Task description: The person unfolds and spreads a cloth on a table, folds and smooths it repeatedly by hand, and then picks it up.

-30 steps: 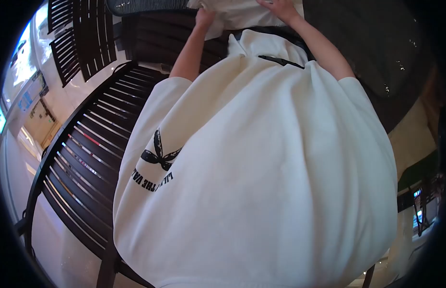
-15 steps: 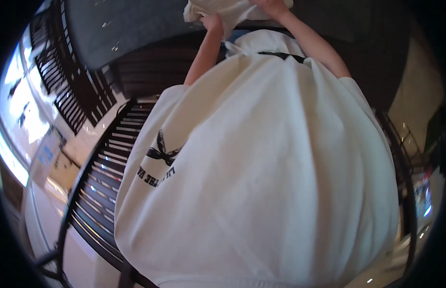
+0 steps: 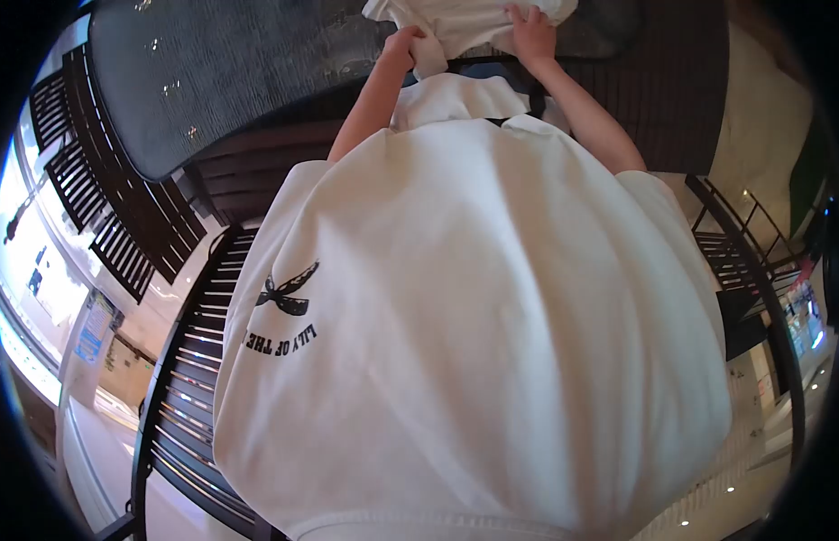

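In the head view, both arms are reaching out from a white shirt (image 3: pixel 474 316) toward the top of the picture, where a white cloth (image 3: pixel 469 32) is lying over the near side of a dark, glossy desk (image 3: pixel 230 68). The picture's top edge is cutting off part of the cloth, and whether its far part is resting on the desk or being held above it is not clear.

The left hand (image 3: pixel 403 47) is gripping the cloth near its left end, with the fingers closing on a bunched fold and a loose piece hanging just beside them. The right hand (image 3: pixel 534 36) is touching the cloth farther right; its fingers are bending over the fabric and standing slightly apart, but whether they are pinching it cannot be told. Between the two hands the cloth is showing soft creases.

The shirt is filling most of the middle and is bearing a black bow print (image 3: pixel 289 288) with lettering (image 3: pixel 282 341) below it, on the person's left side. A curved, slatted chair (image 3: pixel 180 397) is standing at the lower left, partly behind the shirt, and more dark slatted furniture (image 3: pixel 104 171) is showing at the upper left. On the right, another dark chair (image 3: pixel 722 248) is standing on a pale floor (image 3: pixel 771 117), and a small bright screen (image 3: pixel 805 316) is glowing near the picture's edge.
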`<state>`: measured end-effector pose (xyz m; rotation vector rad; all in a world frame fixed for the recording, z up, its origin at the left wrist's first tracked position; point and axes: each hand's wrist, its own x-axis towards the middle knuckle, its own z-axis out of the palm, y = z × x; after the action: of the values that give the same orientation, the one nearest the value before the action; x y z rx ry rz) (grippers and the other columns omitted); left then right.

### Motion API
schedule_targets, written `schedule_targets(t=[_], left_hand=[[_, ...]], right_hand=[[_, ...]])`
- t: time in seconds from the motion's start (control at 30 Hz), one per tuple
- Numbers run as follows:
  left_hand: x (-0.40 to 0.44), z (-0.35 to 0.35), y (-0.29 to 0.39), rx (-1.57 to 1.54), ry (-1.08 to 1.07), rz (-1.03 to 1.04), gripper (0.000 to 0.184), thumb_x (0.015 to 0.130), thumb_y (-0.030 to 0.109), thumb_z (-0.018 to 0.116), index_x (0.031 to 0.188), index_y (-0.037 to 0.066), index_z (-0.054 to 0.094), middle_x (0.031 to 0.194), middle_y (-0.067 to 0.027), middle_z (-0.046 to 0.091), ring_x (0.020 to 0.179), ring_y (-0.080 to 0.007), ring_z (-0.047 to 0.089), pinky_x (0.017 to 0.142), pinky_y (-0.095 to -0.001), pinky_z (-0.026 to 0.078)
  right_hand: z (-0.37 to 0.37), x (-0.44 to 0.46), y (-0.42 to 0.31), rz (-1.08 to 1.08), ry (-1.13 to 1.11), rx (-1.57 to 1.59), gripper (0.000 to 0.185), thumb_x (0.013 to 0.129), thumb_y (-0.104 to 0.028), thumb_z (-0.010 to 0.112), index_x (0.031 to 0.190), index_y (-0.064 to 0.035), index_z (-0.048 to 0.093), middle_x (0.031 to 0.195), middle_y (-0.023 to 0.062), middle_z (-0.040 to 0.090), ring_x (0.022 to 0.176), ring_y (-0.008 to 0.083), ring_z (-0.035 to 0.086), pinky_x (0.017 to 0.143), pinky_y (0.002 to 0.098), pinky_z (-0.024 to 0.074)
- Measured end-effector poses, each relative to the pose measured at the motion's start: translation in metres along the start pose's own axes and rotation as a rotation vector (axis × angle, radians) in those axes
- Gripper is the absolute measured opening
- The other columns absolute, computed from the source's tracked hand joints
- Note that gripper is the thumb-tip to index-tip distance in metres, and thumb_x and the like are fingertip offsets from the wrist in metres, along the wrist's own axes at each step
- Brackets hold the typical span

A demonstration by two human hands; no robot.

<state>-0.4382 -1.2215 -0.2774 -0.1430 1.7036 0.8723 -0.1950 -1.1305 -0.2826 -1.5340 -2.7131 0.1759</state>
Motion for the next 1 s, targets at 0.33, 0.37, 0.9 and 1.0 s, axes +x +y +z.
schedule_targets(t=[0.33,0.37,0.9,1.0], left_hand=[[-0.001,-0.098,0.032,0.835,0.019,0.541,0.028,0.073,0.025,0.062,0.093,0.005,0.064,0.094,-0.0142,0.065,0.091,-0.0331,0.062,0.078,-0.0439,0.05],[-0.003,-0.109,0.046,0.863,0.092,0.679,0.03,0.075,0.029,0.06,0.093,0.005,0.063,0.094,-0.0195,0.064,0.089,-0.0383,0.061,0.077,-0.0462,0.049],[0.091,-0.308,0.061,1.1,0.453,0.489,0.038,0.08,0.032,0.053,0.101,0.001,0.053,0.101,-0.0267,0.061,0.093,-0.0432,0.059,0.082,-0.049,0.047],[0.068,-0.29,0.069,1.038,0.452,0.406,0.043,0.079,0.032,0.052,0.103,-0.003,0.049,0.101,-0.0295,0.06,0.097,-0.0436,0.059,0.085,-0.0489,0.046]], right_hand=[[-0.013,0.083,-0.079,0.652,-0.496,-0.124,0.037,0.084,-0.022,0.055,0.116,-0.0074,0.046,0.121,0.022,0.048,0.108,0.0373,0.053,0.074,0.052,0.0483],[-0.012,0.092,-0.097,0.643,-0.559,-0.087,0.047,0.08,-0.024,0.059,0.122,-0.0065,0.044,0.122,0.0221,0.049,0.108,0.0377,0.054,0.08,0.0498,0.048],[0.078,0.09,-0.32,-0.109,-0.505,-0.177,0.03,0.08,-0.017,0.054,0.108,-0.0052,0.057,0.096,0.0129,0.064,0.087,0.0312,0.063,0.07,0.0444,0.0513],[0.044,0.085,-0.287,-0.217,-0.38,0.092,0.026,0.08,-0.015,0.051,0.101,-0.0037,0.061,0.098,0.0156,0.063,0.089,0.0317,0.062,0.077,0.0415,0.0507]])
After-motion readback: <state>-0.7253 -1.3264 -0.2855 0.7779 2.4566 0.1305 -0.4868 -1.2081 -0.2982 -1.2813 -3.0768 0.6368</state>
